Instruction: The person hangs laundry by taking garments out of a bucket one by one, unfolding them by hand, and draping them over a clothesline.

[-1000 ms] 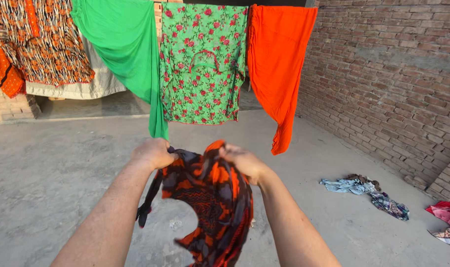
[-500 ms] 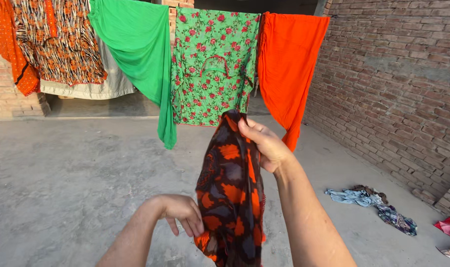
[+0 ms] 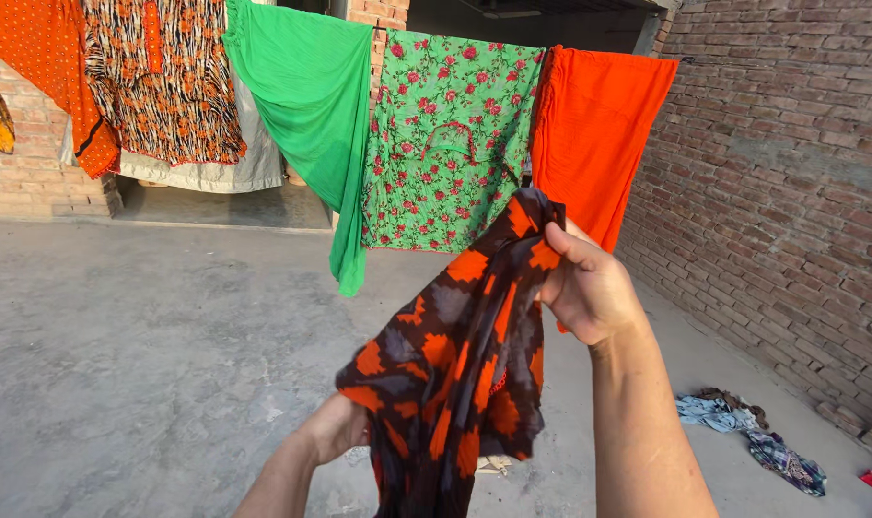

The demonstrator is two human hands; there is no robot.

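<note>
My right hand [image 3: 589, 288] is raised and grips the top of a dark brown and orange patterned garment [image 3: 460, 355], which hangs down in front of me. Lower down, my left hand [image 3: 338, 429] holds the same garment near its lower edge, partly hidden behind the cloth. Behind the garment, clothes hang in a row: a green floral top [image 3: 445, 144], a plain orange cloth [image 3: 604, 134] and a plain green cloth [image 3: 311, 115].
More hung clothes at the upper left: an orange and black patterned top [image 3: 162, 86] and an orange dotted cloth [image 3: 43, 58]. A brick wall [image 3: 790, 173] runs along the right. Loose clothes [image 3: 743, 427] lie on the concrete floor [image 3: 139, 345] at the right.
My right hand has lifted the garment's top higher and to the right. My left hand has slid lower behind the cloth, and the view has shifted so the hung clothes sit further right.
</note>
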